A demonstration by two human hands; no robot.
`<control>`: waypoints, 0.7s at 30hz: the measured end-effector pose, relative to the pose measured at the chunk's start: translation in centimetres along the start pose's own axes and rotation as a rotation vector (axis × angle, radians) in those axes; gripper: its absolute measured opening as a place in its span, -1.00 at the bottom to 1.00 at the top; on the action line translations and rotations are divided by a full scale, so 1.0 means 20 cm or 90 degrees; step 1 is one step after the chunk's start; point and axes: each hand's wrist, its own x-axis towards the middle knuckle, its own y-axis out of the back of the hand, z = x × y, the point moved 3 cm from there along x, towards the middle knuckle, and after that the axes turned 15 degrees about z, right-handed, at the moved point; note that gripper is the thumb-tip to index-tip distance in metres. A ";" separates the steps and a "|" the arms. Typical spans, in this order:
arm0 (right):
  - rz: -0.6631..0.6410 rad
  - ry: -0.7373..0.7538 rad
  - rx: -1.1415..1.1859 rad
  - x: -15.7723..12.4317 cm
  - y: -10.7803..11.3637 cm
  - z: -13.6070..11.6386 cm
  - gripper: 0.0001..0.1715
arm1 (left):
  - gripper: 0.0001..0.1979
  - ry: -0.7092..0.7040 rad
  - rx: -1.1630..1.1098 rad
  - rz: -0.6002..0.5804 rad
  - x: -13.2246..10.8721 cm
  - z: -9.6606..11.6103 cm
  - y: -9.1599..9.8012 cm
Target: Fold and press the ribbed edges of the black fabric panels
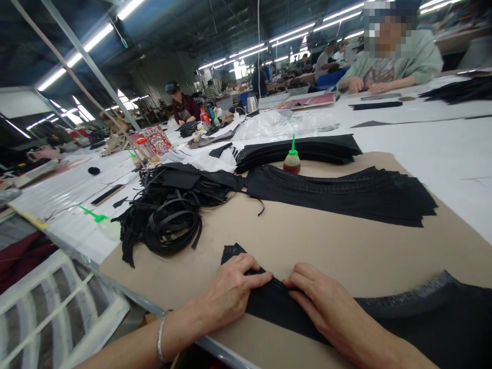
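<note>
A black curved panel of leather-like sheet [277, 310] lies along the near edge of the table. My left hand [232, 287] is closed on its upper edge near the left end, with a finger pressed along the edge. Close by on the right, my right hand [321, 297] pinches the same edge, its fingertips a short gap from the left hand's. The edge looks folded between them. Beyond my right hand, the panel's curved edge [415, 297] has a greyish, shiny strip. My palms and wrists hide part of the panel.
Tan board [326, 246] covers the tabletop here. Black strips [165, 220] are heaped at left. Overlapping black panels [338, 195] lie ahead, before a green-tipped bottle [292, 161] and another stack [300, 151]. A second green-nozzled bottle [103, 223] lies left. A co-worker [395, 61] sits across.
</note>
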 end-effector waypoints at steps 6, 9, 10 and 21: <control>-0.019 0.016 0.007 -0.04 0.03 0.03 -0.75 | -0.54 0.007 0.002 0.008 -0.01 0.01 -0.01; -0.029 0.022 -0.001 -0.06 0.05 0.03 -0.72 | -0.52 -0.004 -0.009 0.049 -0.01 0.01 -0.02; -0.032 0.024 -0.002 -0.07 0.05 0.03 -0.71 | -0.53 -0.010 -0.019 0.066 -0.01 0.01 -0.03; -0.008 0.057 -0.001 -0.11 0.06 0.05 -0.72 | -0.50 -0.048 -0.010 -0.016 -0.01 0.08 -0.07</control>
